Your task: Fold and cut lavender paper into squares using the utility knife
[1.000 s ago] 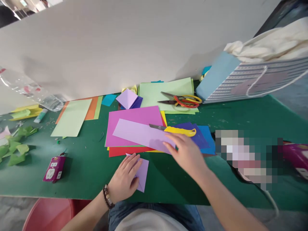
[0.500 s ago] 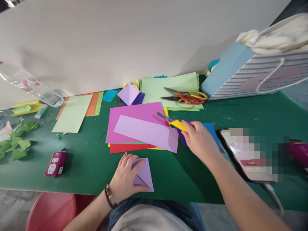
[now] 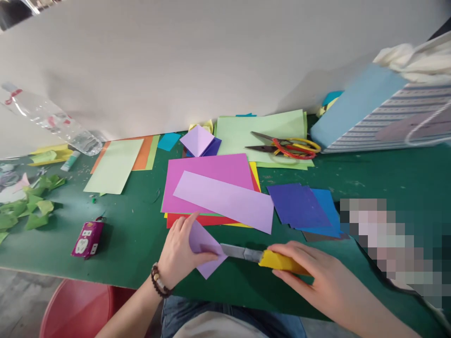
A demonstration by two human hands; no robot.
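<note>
Landmark: the magenta rectangular paper sheet [image 3: 214,164]. The workpiece, a lilac folded piece of paper [image 3: 202,239], is in front of this sheet, on the wearer's side, tilted and slightly bowed. The left hand [image 3: 178,251] is clamped on it, thumb across the face, fingers at the far-left edge. The right hand [image 3: 313,270] grips a yellow-handled utility knife with a grey metal blade [image 3: 266,258], to the front right of the sheet. The hands are apart; the blade bridges the gap, its tip at the workpiece's right corner. Whether the tip is inside a fold cannot be told. A long lilac paper strip [image 3: 229,197] lies across the sheet; dark blue paper [image 3: 298,204] lies to its right.

Handling (judged): the workpiece should be light, firm along creases, limp between them, and easily torn. Pinch it across the folded layers, thumb clear of the blade. Hold the knife by its handle only.
</note>
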